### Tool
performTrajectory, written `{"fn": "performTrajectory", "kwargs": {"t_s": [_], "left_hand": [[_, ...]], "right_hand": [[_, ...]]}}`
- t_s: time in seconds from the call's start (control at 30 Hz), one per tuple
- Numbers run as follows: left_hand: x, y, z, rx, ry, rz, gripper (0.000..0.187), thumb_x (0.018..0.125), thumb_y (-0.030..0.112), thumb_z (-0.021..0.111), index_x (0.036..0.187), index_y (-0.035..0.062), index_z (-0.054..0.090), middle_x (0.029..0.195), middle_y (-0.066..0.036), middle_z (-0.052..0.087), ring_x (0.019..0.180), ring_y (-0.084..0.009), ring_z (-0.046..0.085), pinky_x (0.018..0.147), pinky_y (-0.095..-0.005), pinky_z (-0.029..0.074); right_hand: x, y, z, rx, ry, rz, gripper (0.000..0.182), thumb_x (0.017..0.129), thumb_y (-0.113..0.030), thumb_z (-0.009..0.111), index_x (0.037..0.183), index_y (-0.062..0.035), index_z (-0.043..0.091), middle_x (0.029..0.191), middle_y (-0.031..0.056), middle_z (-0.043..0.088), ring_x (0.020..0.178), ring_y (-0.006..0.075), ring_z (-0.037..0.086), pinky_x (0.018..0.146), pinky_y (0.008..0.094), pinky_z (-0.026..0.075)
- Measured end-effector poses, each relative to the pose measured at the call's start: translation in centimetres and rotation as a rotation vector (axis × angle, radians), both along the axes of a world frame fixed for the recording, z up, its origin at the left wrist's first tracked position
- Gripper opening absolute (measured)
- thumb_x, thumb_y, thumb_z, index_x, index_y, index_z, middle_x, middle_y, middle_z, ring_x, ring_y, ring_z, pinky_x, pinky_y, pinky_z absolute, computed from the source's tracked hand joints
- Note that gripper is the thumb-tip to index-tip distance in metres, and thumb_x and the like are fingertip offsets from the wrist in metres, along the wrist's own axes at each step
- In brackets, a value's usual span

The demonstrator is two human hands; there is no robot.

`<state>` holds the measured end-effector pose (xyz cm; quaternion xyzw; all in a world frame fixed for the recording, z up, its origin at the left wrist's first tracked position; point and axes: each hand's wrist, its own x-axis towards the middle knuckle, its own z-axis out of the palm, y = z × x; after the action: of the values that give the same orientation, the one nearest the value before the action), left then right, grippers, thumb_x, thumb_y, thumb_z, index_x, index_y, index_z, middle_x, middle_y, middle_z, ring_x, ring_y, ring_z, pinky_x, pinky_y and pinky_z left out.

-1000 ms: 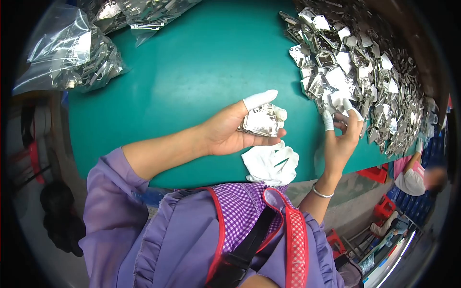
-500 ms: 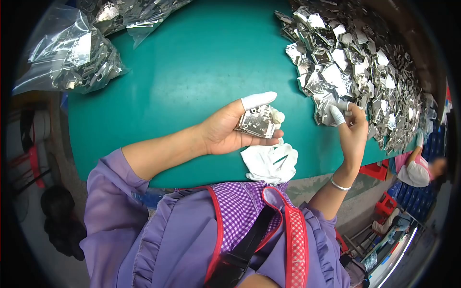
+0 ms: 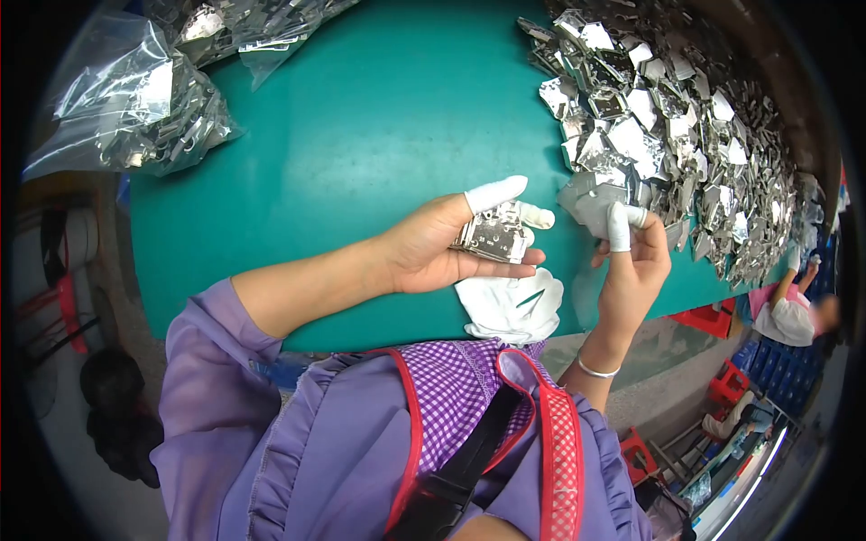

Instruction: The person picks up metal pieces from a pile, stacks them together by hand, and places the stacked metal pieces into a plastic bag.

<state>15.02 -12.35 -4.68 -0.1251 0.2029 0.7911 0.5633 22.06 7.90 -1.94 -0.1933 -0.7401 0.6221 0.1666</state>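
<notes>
My left hand [image 3: 451,242] is curled, palm up, around a small stack of shiny metal plates [image 3: 494,236] with cut-outs and small holes. White finger covers sit on its thumb and some fingers. My right hand [image 3: 631,252] pinches one flat silver metal plate [image 3: 591,207] between covered thumb and forefinger. That plate is at the near left edge of a big heap of similar metal plates [image 3: 649,135]. White cloth gloves [image 3: 512,307] lie on the table just below my left hand.
The green table [image 3: 361,117] spreads beneath my hands. Clear plastic bags of metal parts [image 3: 162,117] stand at the far left. Red stools [image 3: 708,317] are on the floor to the right, where another person [image 3: 785,316] sits farther off.
My right hand has drawn left and toward me, bringing a metal plate off the heap's edge. My left hand has barely moved with its stack.
</notes>
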Motion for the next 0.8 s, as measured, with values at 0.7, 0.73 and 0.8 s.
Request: {"fn": "performTrajectory", "kwargs": {"t_s": [0.7,0.73,0.8], "left_hand": [[-0.2,-0.4,-0.5,0.105,0.068,0.036,0.040,0.095,0.026,0.047,0.123,-0.0028,0.047,0.115,-0.019,0.057,0.105,-0.0362,0.059,0.091,-0.0463,0.051],[-0.1,-0.4,-0.7,0.153,0.050,0.046,0.035,0.094,0.023,0.050,0.121,-0.0005,0.048,0.110,-0.017,0.058,0.102,-0.0328,0.061,0.088,-0.0446,0.053],[-0.1,-0.5,-0.7,0.158,0.072,0.051,0.035,0.095,0.022,0.050,0.121,-0.0001,0.048,0.110,-0.017,0.058,0.102,-0.0329,0.061,0.089,-0.0451,0.053]], "right_hand": [[0.3,-0.8,-1.2,0.587,-0.206,-0.024,0.017,0.083,-0.010,0.068,0.093,-0.0005,0.058,0.080,0.0031,0.058,0.069,0.0108,0.053,0.056,0.0227,0.038],[0.5,-0.8,-1.4,0.295,-0.143,-0.016,0.016,0.084,-0.009,0.067,0.093,-0.0004,0.057,0.081,0.0027,0.059,0.068,0.0095,0.053,0.055,0.0209,0.038],[1.0,-0.3,-1.9,-0.125,-0.084,0.039,0.014,0.087,-0.008,0.063,0.096,0.0003,0.056,0.088,0.0041,0.062,0.066,0.0071,0.053,0.055,0.0176,0.038]]}}
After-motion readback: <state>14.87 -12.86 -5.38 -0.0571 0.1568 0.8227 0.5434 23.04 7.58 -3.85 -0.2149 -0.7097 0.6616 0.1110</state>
